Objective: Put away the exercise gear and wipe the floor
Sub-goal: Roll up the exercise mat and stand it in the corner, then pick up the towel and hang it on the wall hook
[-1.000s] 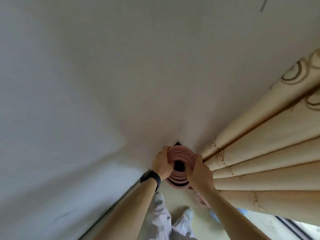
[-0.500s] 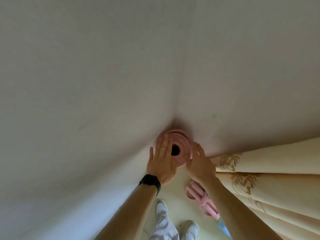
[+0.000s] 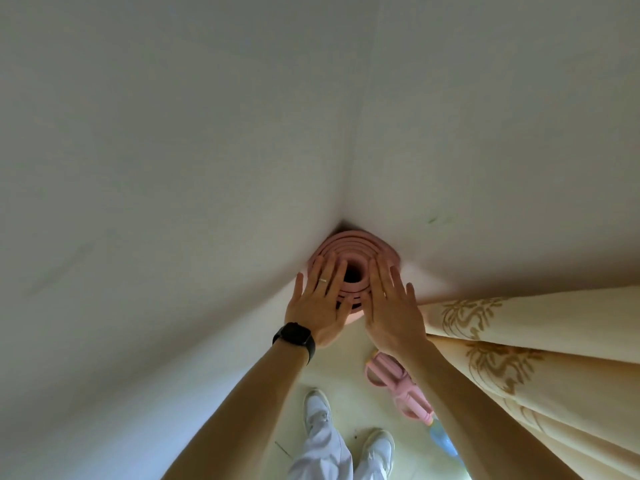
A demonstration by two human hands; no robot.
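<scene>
Down at the corner of the pale floor (image 3: 349,355), where two white walls meet, a rolled pink foam exercise mat (image 3: 356,244) stands on end, its open core facing up. The left hand (image 3: 317,306), with a black wristwatch (image 3: 294,337) and a thin ring (image 3: 322,280), lays straight, slightly spread fingers on the roll's left side. The right hand (image 3: 391,306) does the same on the right side, fingers straight and holding nothing. A pink plastic exercise piece (image 3: 386,374) lies on the floor near the cream, gold-patterned curtain (image 3: 519,341). White shoes (image 3: 317,407) stand below.
</scene>
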